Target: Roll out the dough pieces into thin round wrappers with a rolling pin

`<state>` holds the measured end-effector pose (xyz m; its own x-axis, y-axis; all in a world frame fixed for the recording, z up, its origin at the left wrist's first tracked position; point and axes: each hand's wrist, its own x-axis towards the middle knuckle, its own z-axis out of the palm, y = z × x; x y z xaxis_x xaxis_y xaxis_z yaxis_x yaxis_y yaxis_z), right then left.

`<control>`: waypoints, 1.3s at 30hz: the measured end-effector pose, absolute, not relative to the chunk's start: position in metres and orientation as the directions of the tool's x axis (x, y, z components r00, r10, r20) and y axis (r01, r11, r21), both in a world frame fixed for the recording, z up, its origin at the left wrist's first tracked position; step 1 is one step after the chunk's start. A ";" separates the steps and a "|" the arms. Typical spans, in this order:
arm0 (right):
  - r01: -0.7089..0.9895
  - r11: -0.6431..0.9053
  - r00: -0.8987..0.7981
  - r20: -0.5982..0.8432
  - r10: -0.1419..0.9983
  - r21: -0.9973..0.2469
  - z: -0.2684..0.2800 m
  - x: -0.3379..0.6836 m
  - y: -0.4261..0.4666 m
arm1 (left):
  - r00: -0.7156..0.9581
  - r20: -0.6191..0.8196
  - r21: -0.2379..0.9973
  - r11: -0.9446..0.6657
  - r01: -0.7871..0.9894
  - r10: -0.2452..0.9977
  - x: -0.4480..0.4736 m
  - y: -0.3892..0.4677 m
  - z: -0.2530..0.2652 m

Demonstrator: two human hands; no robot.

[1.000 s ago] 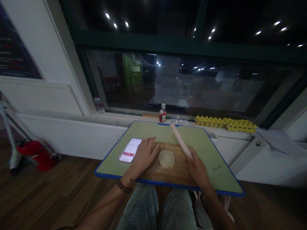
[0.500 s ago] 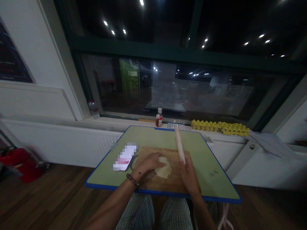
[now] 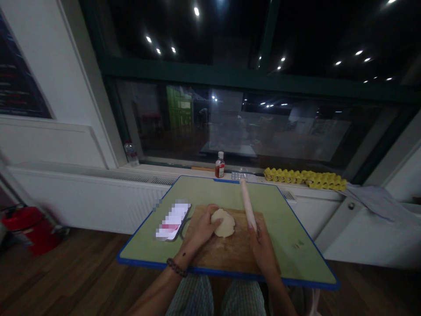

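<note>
A flat, pale round of dough with an uneven edge is over the wooden cutting board. My left hand grips its left edge, the thumb lying on top and the other fingers partly hidden behind it. In my right hand is one end of a light wooden rolling pin, pointing away from me along the board's right side, apart from the dough. Whether the dough's far edge is lifted off the board, I cannot tell.
The board rests on a small green table with a blue rim. A phone lies left of the board. Behind, the windowsill holds a small bottle of reddish liquid and yellow egg trays. A red fire extinguisher stands at far left.
My left hand has shifted its hold on the dough, from fingers reaching over it to a thumb-on-top grip at its left edge. The rolling pin stays in my right hand.
</note>
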<state>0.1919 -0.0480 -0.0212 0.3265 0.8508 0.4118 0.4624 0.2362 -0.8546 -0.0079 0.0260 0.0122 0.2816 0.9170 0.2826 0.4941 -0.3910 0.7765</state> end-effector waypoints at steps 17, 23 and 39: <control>0.498 0.236 0.330 0.434 0.838 -0.834 -0.024 0.191 -0.050 | 0.262 0.313 0.650 -0.407 0.642 0.913 0.000 0.015 -0.007; 0.519 0.241 0.334 0.454 0.826 -0.820 -0.026 0.191 -0.048 | 0.301 0.360 0.506 -0.456 0.732 0.883 -0.005 0.009 -0.013; 0.523 0.230 0.320 0.439 0.839 -0.821 -0.023 0.191 -0.050 | 0.592 0.349 0.333 -0.687 0.646 0.726 -0.045 -0.008 -0.009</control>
<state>0.1909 -0.0501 -0.0233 0.3205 0.8392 0.4394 0.5230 0.2301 -0.8207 -0.0455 -0.0084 -0.0094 0.5923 0.7261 0.3493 0.6459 -0.6870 0.3331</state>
